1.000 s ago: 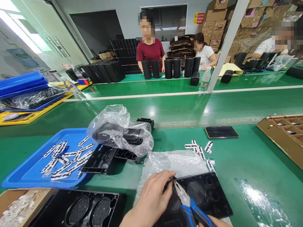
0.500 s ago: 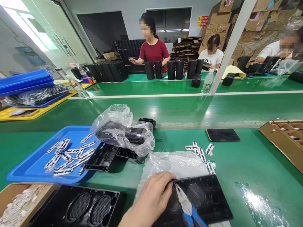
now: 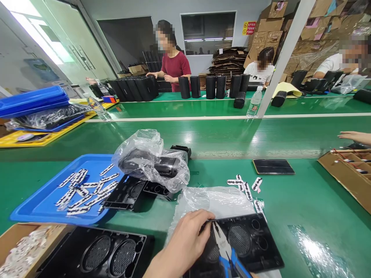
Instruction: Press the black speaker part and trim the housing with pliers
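My left hand [image 3: 182,247] is closed on the upper left edge of a black speaker panel [image 3: 252,241] with round mesh grilles, lying on a clear plastic bag [image 3: 214,199]. Blue-handled pliers [image 3: 224,247] point up at that edge, their jaws right beside my left fingertips. Only a sliver of my right hand [image 3: 254,275] shows at the bottom edge, under the pliers' handles.
A second black panel [image 3: 95,255] lies bottom left beside a cardboard box [image 3: 17,247]. A blue tray [image 3: 37,208] holds patterned strips; more strips [image 3: 246,185] lie loose. A bagged speaker [image 3: 150,162], a phone [image 3: 273,166], a cardboard tray [image 3: 348,177] and a co-worker's hand [image 3: 355,136] are nearby.
The pliers' jaws have shifted slightly along the panel's edge. A co-worker's hand has come in at the right. The person in red across the belt has stepped left.
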Motion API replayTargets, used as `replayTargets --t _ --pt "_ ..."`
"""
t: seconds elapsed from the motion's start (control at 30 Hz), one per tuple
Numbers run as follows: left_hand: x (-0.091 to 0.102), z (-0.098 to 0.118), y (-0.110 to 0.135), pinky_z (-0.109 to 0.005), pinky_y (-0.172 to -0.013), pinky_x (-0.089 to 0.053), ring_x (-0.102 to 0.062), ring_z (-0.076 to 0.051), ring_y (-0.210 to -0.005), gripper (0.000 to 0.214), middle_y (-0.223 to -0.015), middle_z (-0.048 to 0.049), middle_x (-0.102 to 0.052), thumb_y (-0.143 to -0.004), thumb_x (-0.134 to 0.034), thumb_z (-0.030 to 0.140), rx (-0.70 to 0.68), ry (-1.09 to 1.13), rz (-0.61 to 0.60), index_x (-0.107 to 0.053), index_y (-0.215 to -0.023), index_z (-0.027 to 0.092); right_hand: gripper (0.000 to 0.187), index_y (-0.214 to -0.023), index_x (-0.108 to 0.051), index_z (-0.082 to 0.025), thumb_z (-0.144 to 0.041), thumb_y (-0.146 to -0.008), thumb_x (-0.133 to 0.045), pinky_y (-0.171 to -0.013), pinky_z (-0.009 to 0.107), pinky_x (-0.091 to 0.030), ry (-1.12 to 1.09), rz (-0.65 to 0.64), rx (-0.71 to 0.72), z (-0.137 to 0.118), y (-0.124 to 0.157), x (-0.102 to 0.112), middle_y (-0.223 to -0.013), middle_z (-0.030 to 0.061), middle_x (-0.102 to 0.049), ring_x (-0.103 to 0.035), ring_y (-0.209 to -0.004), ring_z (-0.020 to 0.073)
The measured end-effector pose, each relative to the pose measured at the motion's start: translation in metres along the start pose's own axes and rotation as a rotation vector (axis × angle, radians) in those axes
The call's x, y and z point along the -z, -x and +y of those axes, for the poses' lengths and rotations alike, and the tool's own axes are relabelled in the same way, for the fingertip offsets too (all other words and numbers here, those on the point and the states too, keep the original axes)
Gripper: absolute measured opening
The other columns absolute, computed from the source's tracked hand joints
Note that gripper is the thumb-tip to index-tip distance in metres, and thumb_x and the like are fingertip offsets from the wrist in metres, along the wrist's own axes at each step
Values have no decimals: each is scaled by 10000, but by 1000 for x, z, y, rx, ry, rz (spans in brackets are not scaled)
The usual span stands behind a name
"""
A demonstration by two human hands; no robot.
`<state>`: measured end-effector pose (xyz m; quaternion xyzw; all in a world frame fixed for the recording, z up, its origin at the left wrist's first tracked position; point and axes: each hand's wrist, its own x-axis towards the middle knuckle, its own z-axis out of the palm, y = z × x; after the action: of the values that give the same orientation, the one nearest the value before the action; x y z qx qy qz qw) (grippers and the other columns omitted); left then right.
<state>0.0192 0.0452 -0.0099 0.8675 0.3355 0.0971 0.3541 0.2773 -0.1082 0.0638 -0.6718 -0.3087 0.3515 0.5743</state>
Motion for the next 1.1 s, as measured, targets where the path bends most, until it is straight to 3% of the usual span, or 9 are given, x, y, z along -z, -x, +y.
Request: replayTargets --t 0.17,0.23,0.43,0.53,0.63,0.73,0.87,1.03,1.1 --pt "1 0 0 -375 -993 -552 -722 -225 -1094 291 -1136 22 -768 -983 -566 67 9 -9 -7 -702 -1136 273 442 -722 -706 -126 -345 -1037 -485 -682 268 -611 154 131 249 -43 -127 116 -844 37 -837 -824 -790 169" --pt "1 0 0 -367 -984 -550 -723 -223 -1084 283 -1130 24 -768 -986 -573 73 14 -18 -7 -703 -1135 275 322 -667 -712 -186 -181 -917 -509 -605 145 -553 241 156 328 -48 -166 158 -692 -102 -787 -808 -931 140" --pt "-5 1 3 -450 -971 -530 -717 -269 -1028 264 -1121 8 -768 -1018 -529 96 32 -77 13 -688 -1135 270 161 -632 -739 -287 -199 -734 -651 -712 103 -567 480 151 432 3 -201 230 -793 -105 -808 -553 -1407 163" --pt "-10 0 6 -449 -949 -527 -712 -268 -1010 254 -1118 7 -764 -1046 -490 120 31 -88 38 -665 -1146 274 225 -748 -757 -243 -375 -843 -602 -874 272 -606 544 200 400 31 -197 245 -1235 -31 -794 -278 -1553 258" --pt "-12 -2 8 -430 -951 -519 -704 -247 -1003 236 -1106 21 -755 -1061 -480 135 14 -88 50 -643 -1144 285 342 -732 -743 -284 -376 -909 -465 -884 180 -572 560 255 347 41 -194 254 -1509 -163 -599 -116 -1559 237" --pt "-12 -3 10 -418 -940 -515 -695 -235 -992 226 -1108 29 -745 -1065 -477 138 -2 -91 56 -624 -1144 291 393 -681 -719 -289 -316 -899 -393 -692 -9 -451 554 280 315 39 -191 259 -1558 -253 -484 -54 -1532 198" --pt "-13 -3 11 -443 -929 -513 -689 -246 -960 216 -1070 30 -737 -1069 -472 144 -19 -113 65 -609 -1131 300 403 -598 -673 -246 -276 -829 -343 -589 -70 -267 521 311 294 33 -182 254 -1579 -285 -445 4 -1506 244" --pt "-14 -4 8 -425 -861 -522 -705 -250 -924 235 -1058 39 -753 -1060 -471 129 -69 -153 100 -610 -1133 304 391 -539 -635 -204 -181 -799 -344 -627 -63 -251 437 330 270 12 -165 225 -1540 -282 -525 33 -1503 254" --pt "-14 -5 7 -413 -826 -522 -707 -247 -896 240 -1035 40 -755 -1056 -463 124 -110 -171 123 -608 -1132 300 417 -602 -674 -184 -161 -896 -378 -668 -31 -372 403 326 257 1 -151 205 -1526 -203 -589 -23 -1536 281"
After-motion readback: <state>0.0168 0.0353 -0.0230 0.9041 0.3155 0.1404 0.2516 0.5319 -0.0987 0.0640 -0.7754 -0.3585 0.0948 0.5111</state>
